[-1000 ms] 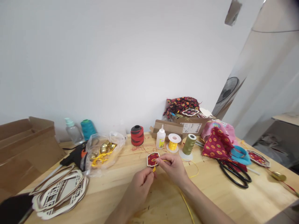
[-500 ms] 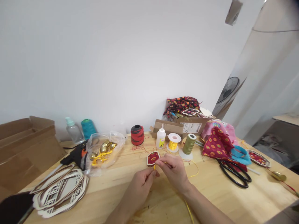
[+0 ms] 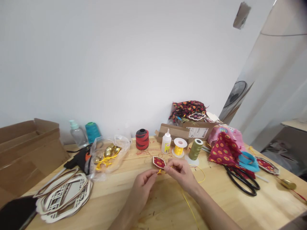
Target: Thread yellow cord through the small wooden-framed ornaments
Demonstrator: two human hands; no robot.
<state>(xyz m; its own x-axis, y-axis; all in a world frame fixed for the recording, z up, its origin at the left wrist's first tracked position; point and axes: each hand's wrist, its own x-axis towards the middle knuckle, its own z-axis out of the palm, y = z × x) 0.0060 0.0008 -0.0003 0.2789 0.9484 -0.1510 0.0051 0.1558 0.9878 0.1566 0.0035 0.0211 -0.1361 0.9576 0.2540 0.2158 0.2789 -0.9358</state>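
Note:
A small octagonal ornament (image 3: 159, 162) with red patterned fabric and a pale wooden rim lies just beyond my fingertips. Yellow cord (image 3: 187, 203) is knotted or looped at its near edge, and a long length trails toward me across the table. My left hand (image 3: 143, 184) pinches the cord from the left, thumb against forefinger. From the right, my right hand (image 3: 179, 172) pinches the cord close to the ornament's corner. A short gap separates the two hands, with the yellow knot between them.
Behind stand a red thread spool (image 3: 142, 139), a glue bottle (image 3: 166, 142), a yellow cord spool (image 3: 179, 147) and an olive thread cone (image 3: 195, 149). Black-handled scissors (image 3: 242, 182) lie right. At left are a bag of brass bells (image 3: 109, 156), wooden frames (image 3: 63, 196) and a cardboard box (image 3: 33, 156).
My hands have moved apart, drawing the yellow cord sideways between them. The knot now shows at the ornament's near edge, and the ornament has turned slightly.

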